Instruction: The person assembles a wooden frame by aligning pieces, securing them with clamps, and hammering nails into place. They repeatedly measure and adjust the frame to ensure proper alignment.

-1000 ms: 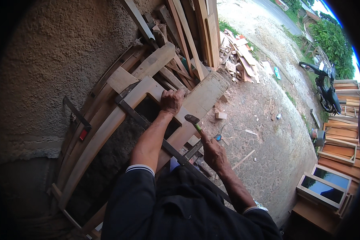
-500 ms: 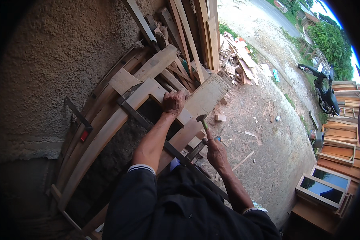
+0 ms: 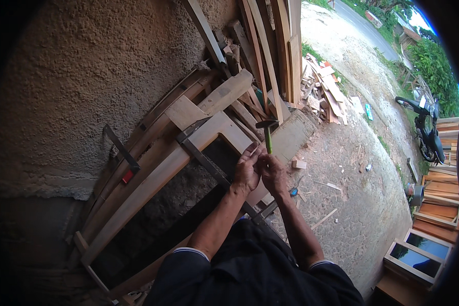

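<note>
My right hand [image 3: 274,174] is closed round the green handle of a hammer [image 3: 268,138], whose dark head points up and away from me. Against it, my left hand [image 3: 246,172] has its fingers drawn together; anything small in them is too fine to make out. Both hands hover over the corner of a pale wooden frame [image 3: 155,176], which stretches toward the lower left. A dark metal bar clamp [image 3: 205,162] lies slantwise across this frame. Past the hammer a rough wooden block [image 3: 293,133] rests beside the frame's far end.
A rough wall [image 3: 122,61] rises at left, with a second clamp [image 3: 120,149] near it. Upright boards [image 3: 280,56] lean beyond the frame. Wood scraps [image 3: 324,92] lie piled on the ground. At right are a motorcycle [image 3: 424,127] and wooden frames with panes [image 3: 418,255].
My left hand has lifted off the frame and come together with my right hand. The hammer has risen off the wooden block and now stands more upright. The view has shifted left.
</note>
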Action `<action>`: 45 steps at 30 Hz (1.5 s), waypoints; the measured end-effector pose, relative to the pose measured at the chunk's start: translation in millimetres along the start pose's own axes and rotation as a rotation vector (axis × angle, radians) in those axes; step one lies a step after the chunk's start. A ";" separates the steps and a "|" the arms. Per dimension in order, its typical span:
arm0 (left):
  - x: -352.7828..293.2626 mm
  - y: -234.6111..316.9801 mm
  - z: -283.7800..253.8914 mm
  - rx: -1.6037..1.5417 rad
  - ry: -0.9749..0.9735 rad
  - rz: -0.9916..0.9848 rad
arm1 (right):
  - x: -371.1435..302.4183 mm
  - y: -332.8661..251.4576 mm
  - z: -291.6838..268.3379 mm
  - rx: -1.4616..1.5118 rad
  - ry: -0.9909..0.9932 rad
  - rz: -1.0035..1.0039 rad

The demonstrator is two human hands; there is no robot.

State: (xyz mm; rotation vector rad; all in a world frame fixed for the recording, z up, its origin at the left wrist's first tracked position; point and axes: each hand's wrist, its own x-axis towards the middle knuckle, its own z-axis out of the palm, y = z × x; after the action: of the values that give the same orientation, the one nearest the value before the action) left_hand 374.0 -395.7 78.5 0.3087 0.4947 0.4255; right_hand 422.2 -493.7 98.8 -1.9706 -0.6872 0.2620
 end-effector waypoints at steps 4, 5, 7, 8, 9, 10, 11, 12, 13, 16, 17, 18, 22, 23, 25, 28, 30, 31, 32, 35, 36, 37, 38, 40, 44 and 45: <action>-1.3 22.3 -7.8 -0.010 -0.023 0.019 | 11.0 -0.5 22.8 0.022 -0.055 0.024; -0.5 26.8 -10.7 -0.026 -0.058 0.027 | 14.0 -1.1 27.4 0.009 -0.080 0.067; 1.9 36.8 -19.4 0.011 -0.091 0.004 | 20.1 -3.0 35.4 0.046 -0.080 0.059; 3.7 40.9 -24.3 0.017 -0.092 -0.012 | 23.5 -3.8 38.3 0.044 -0.094 0.086; 5.3 43.6 -29.1 0.035 -0.087 -0.008 | 28.6 -4.4 40.4 0.046 -0.079 0.076; 8.3 47.9 -34.2 0.110 -0.013 0.064 | 35.1 -4.9 42.8 0.040 -0.074 0.082; 11.5 52.5 -39.4 0.186 0.096 0.124 | 41.8 -5.3 45.3 0.044 -0.059 0.061; 14.9 57.5 -44.1 0.259 0.234 0.159 | 49.6 -5.4 48.1 0.022 -0.047 0.020; 19.4 64.8 -48.4 0.381 0.244 0.281 | 59.0 -5.4 52.0 0.012 -0.021 -0.051; 39.5 93.3 -54.6 0.664 0.318 0.428 | 90.6 -5.0 63.8 -0.131 -0.040 -0.172; 47.7 105.1 -54.4 0.794 0.345 0.430 | 99.8 -5.1 67.3 -0.197 -0.063 -0.198; 53.2 113.1 -52.9 0.951 0.332 0.506 | 107.5 -5.7 70.6 -0.219 -0.092 -0.188; 65.4 129.2 -41.8 1.507 0.367 0.593 | 132.9 -10.9 82.0 -0.296 -0.176 -0.181; 65.9 130.2 -40.0 1.655 0.377 0.562 | 136.4 -12.2 83.7 -0.313 -0.193 -0.185; 68.3 130.5 -38.1 1.832 0.367 0.545 | 142.4 -14.1 85.7 -0.319 -0.228 -0.193; 74.8 129.8 -40.8 1.900 0.308 0.633 | 148.6 -15.6 87.1 -0.376 -0.304 -0.191; 79.2 128.5 -45.1 1.926 0.271 0.693 | 151.0 -16.3 88.2 -0.405 -0.335 -0.204; 80.2 126.6 -47.3 1.923 0.263 0.738 | 152.1 -17.0 89.1 -0.407 -0.336 -0.221; 81.0 124.7 -48.9 1.929 0.262 0.740 | 152.8 -17.8 89.9 -0.409 -0.336 -0.238; 82.4 120.7 -50.9 1.929 0.268 0.736 | 154.2 -20.6 92.2 -0.493 -0.384 -0.231; 82.8 120.0 -50.4 1.921 0.273 0.744 | 154.1 -21.4 92.7 -0.499 -0.386 -0.237; 82.6 119.2 -49.9 1.935 0.283 0.726 | 153.5 -21.7 93.1 -0.505 -0.390 -0.242; 82.9 118.9 -49.0 1.943 0.294 0.717 | 153.2 -21.8 93.5 -0.509 -0.390 -0.249; 83.6 118.3 -47.0 1.932 0.300 0.738 | 152.6 -20.9 94.5 -0.489 -0.389 -0.228; 83.9 116.1 -45.9 1.940 0.308 0.748 | 154.8 -18.3 97.6 -0.442 -0.374 -0.262; 84.2 115.2 -46.0 1.954 0.317 0.754 | 155.4 -18.1 97.8 -0.407 -0.375 -0.266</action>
State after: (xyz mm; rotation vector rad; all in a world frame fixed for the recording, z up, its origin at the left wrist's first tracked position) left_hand 380.9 -248.4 51.2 2.3922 0.9883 0.5951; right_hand 497.8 -326.1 83.6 -2.2013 -1.3191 0.3536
